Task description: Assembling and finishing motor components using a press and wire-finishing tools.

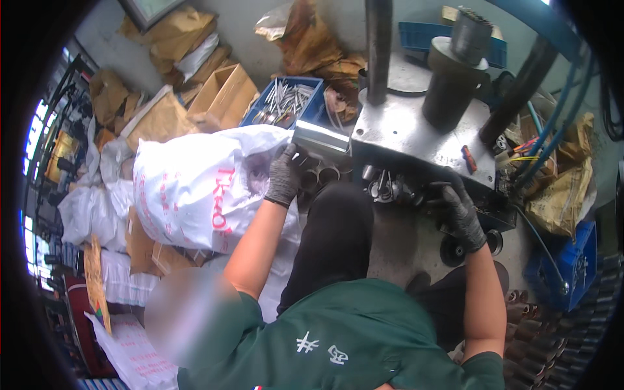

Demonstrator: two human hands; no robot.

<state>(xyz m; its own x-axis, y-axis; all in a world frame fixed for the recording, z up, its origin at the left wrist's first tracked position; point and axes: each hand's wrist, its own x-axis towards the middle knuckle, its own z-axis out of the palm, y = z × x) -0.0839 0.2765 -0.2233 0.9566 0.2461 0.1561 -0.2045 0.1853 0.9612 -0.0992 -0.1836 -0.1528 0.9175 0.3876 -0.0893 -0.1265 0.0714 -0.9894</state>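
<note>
My left hand [283,177], in a dark grey glove, is at the gathered mouth of a large white sack [188,185] with red print. Its fingers are drawn together beside a shiny metal tray [322,138]; a small bright spot shows at the fingertips, too small to name. Several round metal rings [318,175] lie just right of that hand. My right hand [460,213], gloved alike, hovers by the lower front edge of a metal press [416,133], its fingers bent but apart, with nothing seen in them. Between the hands, small metal parts [388,187] are heaped below the press plate.
A blue bin [314,86] of metal pins and an open cardboard box [224,97] stand beyond the sack. On the press plate lies an orange-red tool [468,158]. Thick columns [379,52] rise from it. Hoses and a blue crate [572,273] are at right.
</note>
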